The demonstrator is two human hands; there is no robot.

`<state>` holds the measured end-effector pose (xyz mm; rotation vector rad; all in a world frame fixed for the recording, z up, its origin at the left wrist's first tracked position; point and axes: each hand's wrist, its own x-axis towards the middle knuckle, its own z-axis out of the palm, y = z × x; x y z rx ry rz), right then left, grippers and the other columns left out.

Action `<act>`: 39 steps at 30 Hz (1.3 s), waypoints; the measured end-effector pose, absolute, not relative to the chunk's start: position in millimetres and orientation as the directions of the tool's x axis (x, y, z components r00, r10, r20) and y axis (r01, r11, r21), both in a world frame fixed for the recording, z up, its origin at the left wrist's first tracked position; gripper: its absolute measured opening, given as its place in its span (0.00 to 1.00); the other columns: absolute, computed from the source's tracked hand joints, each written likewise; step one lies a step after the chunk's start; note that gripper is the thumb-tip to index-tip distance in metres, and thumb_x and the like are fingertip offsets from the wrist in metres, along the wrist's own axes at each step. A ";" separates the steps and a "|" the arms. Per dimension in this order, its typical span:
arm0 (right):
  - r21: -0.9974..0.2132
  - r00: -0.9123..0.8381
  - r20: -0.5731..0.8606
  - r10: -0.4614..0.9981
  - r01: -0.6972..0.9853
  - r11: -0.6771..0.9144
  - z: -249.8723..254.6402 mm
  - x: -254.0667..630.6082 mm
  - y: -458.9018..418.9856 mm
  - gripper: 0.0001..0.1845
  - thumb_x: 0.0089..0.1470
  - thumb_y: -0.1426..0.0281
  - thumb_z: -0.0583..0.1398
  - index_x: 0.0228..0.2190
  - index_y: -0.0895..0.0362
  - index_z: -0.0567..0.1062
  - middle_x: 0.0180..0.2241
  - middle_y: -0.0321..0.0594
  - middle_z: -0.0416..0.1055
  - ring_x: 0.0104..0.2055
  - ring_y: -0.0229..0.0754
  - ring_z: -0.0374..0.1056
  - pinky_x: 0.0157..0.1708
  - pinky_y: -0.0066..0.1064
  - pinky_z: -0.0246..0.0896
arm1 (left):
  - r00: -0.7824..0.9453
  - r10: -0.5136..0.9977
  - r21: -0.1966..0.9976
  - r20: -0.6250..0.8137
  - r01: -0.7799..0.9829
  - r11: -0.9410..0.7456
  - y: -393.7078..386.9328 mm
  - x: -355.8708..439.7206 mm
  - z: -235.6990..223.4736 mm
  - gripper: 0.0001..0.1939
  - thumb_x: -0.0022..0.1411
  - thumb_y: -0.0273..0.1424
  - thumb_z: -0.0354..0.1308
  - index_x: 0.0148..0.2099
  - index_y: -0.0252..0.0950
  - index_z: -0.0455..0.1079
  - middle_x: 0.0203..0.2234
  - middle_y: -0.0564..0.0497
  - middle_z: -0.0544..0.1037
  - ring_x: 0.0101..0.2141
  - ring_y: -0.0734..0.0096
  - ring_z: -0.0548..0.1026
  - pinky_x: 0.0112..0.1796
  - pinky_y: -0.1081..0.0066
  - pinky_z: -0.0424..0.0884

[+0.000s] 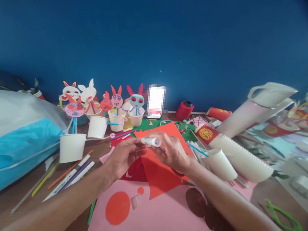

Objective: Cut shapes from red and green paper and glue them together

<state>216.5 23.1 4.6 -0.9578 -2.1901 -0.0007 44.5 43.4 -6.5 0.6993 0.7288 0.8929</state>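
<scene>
A white glue stick (151,142) is held level between my two hands, above red-orange paper (162,173). My right hand (173,152) is closed around its right end. My left hand (126,153) pinches its left end, with the fingertips partly hidden. Below, a large pink sheet (144,230) has round holes cut in its right side. On it lie an orange paper circle (118,208), a small orange dot (141,190) and a clear cap (136,202). Dark red paper (135,170) shows under my left hand.
Paper cups (72,148) with rabbit-faced figures (117,100) stand at the back left, near a lit phone (156,100). Pens (74,173) lie left. Stacked cups (240,154), a tilted pitcher (242,113) and green-handled scissors (284,217) are at right.
</scene>
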 end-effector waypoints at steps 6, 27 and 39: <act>-0.263 -0.448 0.601 0.662 0.671 0.693 6.1 219.1 23.7 0.12 0.56 0.70 0.51 0.43 0.57 0.62 0.36 0.43 0.72 0.33 0.40 0.70 0.26 0.27 0.63 | 0.381 0.889 0.797 -0.254 -0.438 0.416 45.5 43.1 -4.4 0.10 0.46 0.16 0.53 0.30 0.31 0.73 0.27 0.49 0.75 0.32 0.73 0.72 0.37 0.73 0.68; -0.260 -0.453 0.603 0.657 0.667 0.698 9.4 220.1 23.4 0.12 0.56 0.70 0.50 0.43 0.58 0.62 0.37 0.45 0.72 0.33 0.40 0.70 0.28 0.27 0.64 | 0.393 0.873 0.787 -0.289 -0.422 0.450 44.0 43.0 -6.7 0.10 0.45 0.16 0.54 0.29 0.31 0.73 0.27 0.49 0.76 0.32 0.72 0.73 0.36 0.73 0.68; -0.320 -0.421 0.593 0.686 0.659 0.681 11.7 220.4 23.9 0.11 0.55 0.71 0.51 0.42 0.57 0.62 0.39 0.45 0.71 0.36 0.41 0.69 0.31 0.28 0.64 | 0.403 0.862 0.800 -0.307 -0.382 0.463 43.1 43.9 -3.0 0.11 0.46 0.17 0.53 0.32 0.30 0.73 0.28 0.48 0.76 0.33 0.71 0.73 0.36 0.72 0.68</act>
